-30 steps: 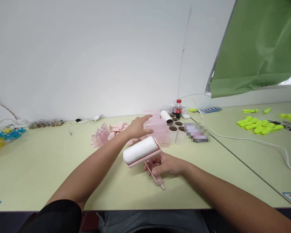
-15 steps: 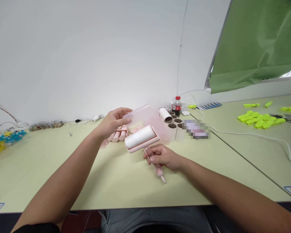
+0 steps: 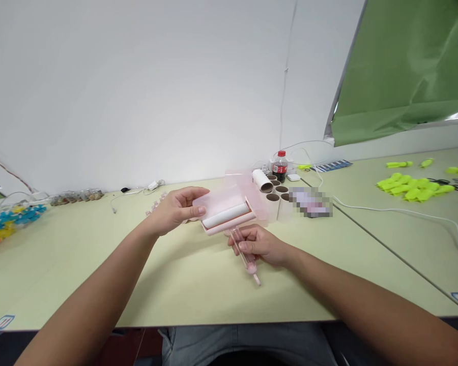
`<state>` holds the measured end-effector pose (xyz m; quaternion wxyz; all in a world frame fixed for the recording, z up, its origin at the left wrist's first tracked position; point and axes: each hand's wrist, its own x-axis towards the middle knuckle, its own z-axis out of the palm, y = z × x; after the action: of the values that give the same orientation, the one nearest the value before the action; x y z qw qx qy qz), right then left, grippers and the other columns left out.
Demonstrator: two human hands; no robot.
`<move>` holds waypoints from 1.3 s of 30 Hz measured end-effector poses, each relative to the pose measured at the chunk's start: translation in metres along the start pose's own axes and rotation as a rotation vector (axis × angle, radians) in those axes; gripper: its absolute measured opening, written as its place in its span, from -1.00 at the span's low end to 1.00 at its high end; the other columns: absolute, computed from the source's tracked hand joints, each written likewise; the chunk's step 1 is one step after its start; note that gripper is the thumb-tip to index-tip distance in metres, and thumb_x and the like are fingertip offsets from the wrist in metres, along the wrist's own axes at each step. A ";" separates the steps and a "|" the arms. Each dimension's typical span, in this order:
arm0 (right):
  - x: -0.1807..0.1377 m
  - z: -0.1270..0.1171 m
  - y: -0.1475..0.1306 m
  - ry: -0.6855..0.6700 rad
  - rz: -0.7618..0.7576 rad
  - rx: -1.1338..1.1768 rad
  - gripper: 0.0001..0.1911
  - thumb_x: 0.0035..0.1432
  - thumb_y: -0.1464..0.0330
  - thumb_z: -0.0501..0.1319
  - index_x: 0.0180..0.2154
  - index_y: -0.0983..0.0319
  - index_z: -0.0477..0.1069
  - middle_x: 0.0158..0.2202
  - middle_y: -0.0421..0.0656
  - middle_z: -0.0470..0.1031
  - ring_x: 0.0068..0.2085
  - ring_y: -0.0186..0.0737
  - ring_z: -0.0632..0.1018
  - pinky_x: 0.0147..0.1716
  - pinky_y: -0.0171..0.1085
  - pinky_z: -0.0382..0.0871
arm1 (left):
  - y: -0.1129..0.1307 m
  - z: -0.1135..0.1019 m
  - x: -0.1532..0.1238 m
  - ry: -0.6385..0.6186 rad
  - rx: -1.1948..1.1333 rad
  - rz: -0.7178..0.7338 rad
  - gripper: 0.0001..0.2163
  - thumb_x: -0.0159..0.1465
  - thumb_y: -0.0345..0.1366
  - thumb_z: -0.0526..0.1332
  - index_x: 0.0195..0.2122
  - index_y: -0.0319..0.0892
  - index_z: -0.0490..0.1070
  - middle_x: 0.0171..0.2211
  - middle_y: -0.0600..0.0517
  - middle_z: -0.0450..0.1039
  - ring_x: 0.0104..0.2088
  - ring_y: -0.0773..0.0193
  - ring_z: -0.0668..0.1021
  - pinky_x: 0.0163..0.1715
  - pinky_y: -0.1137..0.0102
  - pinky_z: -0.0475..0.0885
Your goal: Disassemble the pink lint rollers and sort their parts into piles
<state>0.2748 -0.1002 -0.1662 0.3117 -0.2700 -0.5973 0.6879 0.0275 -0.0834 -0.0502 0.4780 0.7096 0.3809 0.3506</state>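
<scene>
My right hand (image 3: 257,246) grips the clear pink handle of a lint roller (image 3: 229,217), whose white roll points left above the pale green table (image 3: 175,284). My left hand (image 3: 175,209) pinches a translucent pink cover (image 3: 225,197) by its left end and holds it over the top of the roll, so only the roll's lower strip shows. Both hands are closed on their parts, just in front of a cluster of pink parts that is mostly hidden behind my left hand.
Behind the roller stand several cardboard-cored rolls (image 3: 275,195), a cola bottle (image 3: 280,165) and a white cable (image 3: 397,212). Yellow-green pieces (image 3: 412,186) lie far right, blue and yellow bits (image 3: 7,223) far left. A green sheet (image 3: 404,71) hangs at upper right.
My left hand reached to the pink stack, picked up a translucent cover, and brought it back down over the white roll. My right hand kept holding the roller handle.
</scene>
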 end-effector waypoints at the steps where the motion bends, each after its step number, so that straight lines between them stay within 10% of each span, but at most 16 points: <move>1: 0.000 0.000 0.000 0.006 -0.003 0.005 -0.48 -0.08 0.04 0.43 -0.22 0.31 0.50 -0.42 -0.19 0.47 -0.60 -0.48 0.32 -0.63 -0.42 0.15 | -0.002 0.001 0.001 -0.031 -0.014 0.011 -0.59 0.10 -0.21 0.40 -0.02 -0.17 0.50 -0.21 -0.08 0.55 -0.31 0.23 0.54 -0.45 0.43 0.44; 9: 0.001 0.005 0.002 0.050 -0.031 0.085 -0.52 -0.07 0.06 0.42 -0.26 0.30 0.49 -0.46 -0.22 0.45 -0.65 -0.51 0.26 -0.69 -0.43 0.08 | -0.016 0.005 0.006 -0.166 0.176 0.094 -0.55 0.19 -0.16 0.31 0.09 -0.18 0.45 0.03 -0.17 0.44 -0.06 0.07 0.51 -0.15 0.26 0.47; 15: 0.003 0.002 -0.002 0.145 -0.141 0.142 -0.49 -0.05 -0.01 0.39 -0.27 0.30 0.51 -0.48 -0.20 0.44 -0.60 -0.44 0.30 -0.64 -0.41 0.12 | 0.000 0.020 -0.017 0.354 0.766 0.602 -0.72 0.29 -0.29 0.19 0.03 -0.08 0.44 -0.17 -0.05 0.47 -0.21 0.22 0.50 -0.21 0.31 0.43; 20: 0.001 0.006 -0.002 0.178 -0.148 0.221 -0.52 -0.09 0.00 0.41 -0.35 0.29 0.49 -0.55 -0.22 0.39 -0.55 -0.36 0.36 -0.57 -0.37 0.20 | -0.018 0.076 -0.042 -0.120 1.093 0.860 -0.67 0.28 -0.41 0.14 0.07 -0.12 0.35 -0.34 0.00 0.46 -0.36 0.26 0.45 -0.38 0.36 0.35; 25: -0.002 0.016 -0.002 0.148 -0.168 0.329 -0.55 -0.03 0.01 0.38 -0.36 0.27 0.46 -0.50 -0.18 0.43 -0.48 -0.28 0.45 -0.44 -0.30 0.33 | -0.037 0.097 -0.033 0.054 1.141 1.102 -0.78 0.30 -0.45 0.08 -0.09 -0.15 0.44 -0.43 0.01 0.40 -0.40 0.25 0.41 -0.36 0.32 0.33; 29: -0.002 0.019 -0.002 0.060 -0.261 0.381 -0.48 0.08 -0.09 0.24 -0.35 0.27 0.48 -0.47 -0.14 0.44 -0.45 -0.26 0.45 -0.41 -0.27 0.34 | -0.014 0.080 -0.017 0.213 0.972 1.207 -0.77 0.28 -0.39 0.19 -0.04 -0.11 0.44 -0.44 0.05 0.39 -0.45 0.30 0.39 -0.46 0.37 0.32; 34: 0.000 0.022 0.008 -0.045 -0.233 0.420 -0.54 0.13 0.02 0.28 -0.23 0.31 0.52 -0.44 -0.12 0.47 -0.49 -0.33 0.45 -0.48 -0.33 0.33 | 0.044 0.038 0.021 0.566 0.733 0.884 -0.80 0.26 -0.20 0.26 -0.14 -0.14 0.49 -0.25 -0.01 0.46 -0.28 0.29 0.48 -0.39 0.42 0.46; 39: 0.001 0.025 0.018 -0.108 -0.184 0.394 -0.55 0.10 0.06 0.33 -0.22 0.34 0.53 -0.45 -0.12 0.48 -0.50 -0.37 0.46 -0.50 -0.36 0.33 | 0.083 -0.018 0.090 0.598 0.584 0.706 -0.77 0.26 -0.17 0.23 -0.11 -0.14 0.43 -0.24 0.04 0.48 -0.37 0.38 0.50 -0.48 0.51 0.47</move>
<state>0.2539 -0.1174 -0.1809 0.3873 -0.1110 -0.4894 0.7734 0.0709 -0.0182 0.0457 -0.0144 0.7669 0.3205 0.5558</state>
